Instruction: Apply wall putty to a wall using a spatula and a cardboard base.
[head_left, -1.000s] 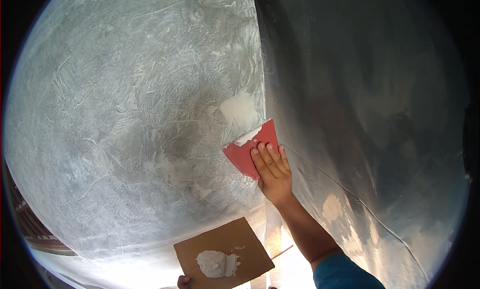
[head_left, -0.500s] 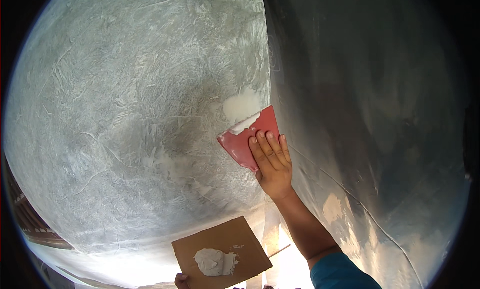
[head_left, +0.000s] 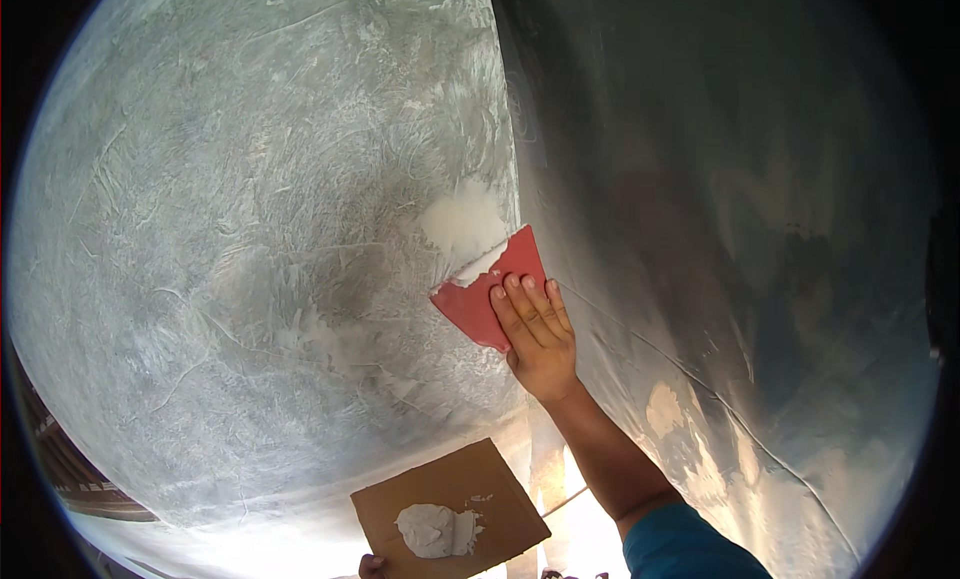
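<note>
My right hand (head_left: 541, 334) presses a red putty spreader (head_left: 488, 304) against the grey wall (head_left: 250, 179), just left of the corner edge. Its fingers lie spread over the spreader's face, with the thumb side behind it. White putty coats the spreader's upper-left edge. Directly above that edge, a fresh pale putty patch (head_left: 463, 222) shows on the wall. Low in the view, my left hand (head_left: 372, 566) grips the lower-left corner of a brown board (head_left: 480, 474); only part of that hand shows. A mound of white putty (head_left: 432, 531) sits on the board.
To the right of the corner is a darker, glossier wall face (head_left: 760, 229) with pale patches low down and a thin line running diagonally across it. Brown slatted items (head_left: 80, 459) show at the far lower left. Bright light falls along the bottom.
The spreader has slid slightly down along the wall, and more of the pale patch is uncovered above it. The wall corner appears further left. The board has shifted slightly right and down.
</note>
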The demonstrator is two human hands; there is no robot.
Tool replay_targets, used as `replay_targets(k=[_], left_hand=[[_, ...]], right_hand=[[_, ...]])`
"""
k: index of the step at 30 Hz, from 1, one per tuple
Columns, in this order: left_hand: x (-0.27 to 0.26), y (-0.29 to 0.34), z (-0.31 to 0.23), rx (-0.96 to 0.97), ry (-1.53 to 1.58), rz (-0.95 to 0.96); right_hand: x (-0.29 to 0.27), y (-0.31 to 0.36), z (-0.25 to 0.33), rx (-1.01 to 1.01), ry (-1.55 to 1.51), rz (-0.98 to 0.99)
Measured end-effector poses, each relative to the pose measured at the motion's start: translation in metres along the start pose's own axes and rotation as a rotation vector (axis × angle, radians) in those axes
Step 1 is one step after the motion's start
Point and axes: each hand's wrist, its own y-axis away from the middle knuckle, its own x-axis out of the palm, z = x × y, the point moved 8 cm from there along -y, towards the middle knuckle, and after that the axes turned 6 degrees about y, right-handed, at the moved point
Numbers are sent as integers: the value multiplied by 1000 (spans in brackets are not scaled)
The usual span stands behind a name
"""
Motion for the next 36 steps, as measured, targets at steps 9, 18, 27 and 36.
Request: replay_targets(k=[9, 18, 27, 36], left_hand=[[21, 9, 3, -78, 28, 154], [0, 2, 1, -65, -12, 90], [29, 4, 14, -103, -36, 52], [38, 10, 19, -6, -130, -134]], right_hand=[[-37, -28, -8, 94, -97, -60], [-9, 56, 5, 145, -74, 73], [-43, -67, -19, 37, -37, -107], [-17, 22, -3, 68, -85, 29]])
